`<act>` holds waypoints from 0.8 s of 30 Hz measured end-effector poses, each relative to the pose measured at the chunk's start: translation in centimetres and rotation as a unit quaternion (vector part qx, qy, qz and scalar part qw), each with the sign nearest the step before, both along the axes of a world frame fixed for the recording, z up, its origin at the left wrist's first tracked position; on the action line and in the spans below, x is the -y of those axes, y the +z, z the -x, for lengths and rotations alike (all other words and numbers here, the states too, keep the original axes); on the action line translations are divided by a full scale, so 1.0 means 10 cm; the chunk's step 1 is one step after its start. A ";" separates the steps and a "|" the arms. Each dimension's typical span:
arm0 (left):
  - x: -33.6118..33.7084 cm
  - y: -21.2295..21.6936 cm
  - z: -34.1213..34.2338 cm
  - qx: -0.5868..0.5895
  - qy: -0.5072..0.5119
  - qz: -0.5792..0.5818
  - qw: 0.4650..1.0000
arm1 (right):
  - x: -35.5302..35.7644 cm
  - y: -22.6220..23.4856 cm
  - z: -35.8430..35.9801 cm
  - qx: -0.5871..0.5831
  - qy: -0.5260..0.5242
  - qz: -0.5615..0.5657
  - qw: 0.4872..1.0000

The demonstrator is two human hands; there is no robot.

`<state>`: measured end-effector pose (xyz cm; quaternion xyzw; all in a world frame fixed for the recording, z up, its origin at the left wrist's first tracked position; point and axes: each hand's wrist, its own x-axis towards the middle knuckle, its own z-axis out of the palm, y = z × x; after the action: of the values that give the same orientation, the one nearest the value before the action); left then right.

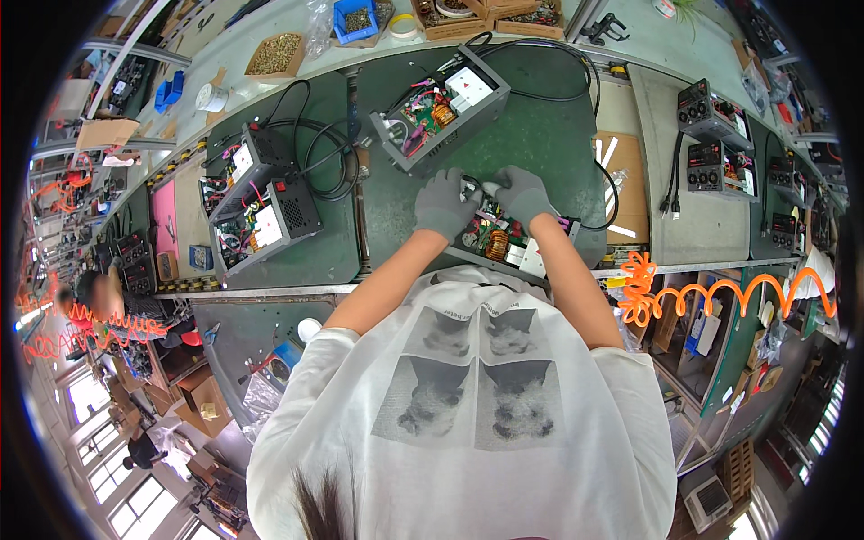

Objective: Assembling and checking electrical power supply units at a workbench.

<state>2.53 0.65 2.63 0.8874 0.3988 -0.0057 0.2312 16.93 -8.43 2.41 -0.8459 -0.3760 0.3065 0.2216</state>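
Observation:
My left hand (pixel 446 203), in a grey glove, reaches the far-left part of an open machine (pixel 496 245) lying close to my body. Its fingers are curled together at the machine's edge. Beside it my right hand (pixel 523 193), gloved the same way, has thumb and fingers closed near the left fingertips. Some small part or wire lies between the two hands, too small to name. Copper coils, a circuit board and a white block show inside the machine; my forearms and shirt cover some of it. Beyond my hands stands a second open machine (pixel 441 110) with a dark metal case.
Two more open machines (pixel 270 225) with coiled black cables (pixel 337 162) stand at the left. Others (pixel 715 117) are at the right. Across the back are a blue bin (pixel 356 20) and boxes of screws (pixel 274 56). An orange coiled hose (pixel 639 288) hangs at the right.

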 end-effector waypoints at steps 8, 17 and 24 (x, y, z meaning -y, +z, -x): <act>-0.15 -0.17 0.12 0.130 0.034 0.154 0.979 | 0.25 -0.08 0.07 -0.233 -0.017 -0.056 0.971; 0.09 0.13 0.64 0.300 0.089 0.070 0.947 | 0.23 0.09 0.47 -0.150 -0.013 -0.087 0.985; 0.14 0.16 0.75 0.204 -0.012 -0.057 0.977 | 0.25 0.07 0.67 -0.084 0.072 -0.104 0.989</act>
<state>-5.01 -0.71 4.27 0.8862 0.3324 0.1957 0.2564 10.19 -10.91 3.08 -0.7606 -0.4455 0.3507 0.3162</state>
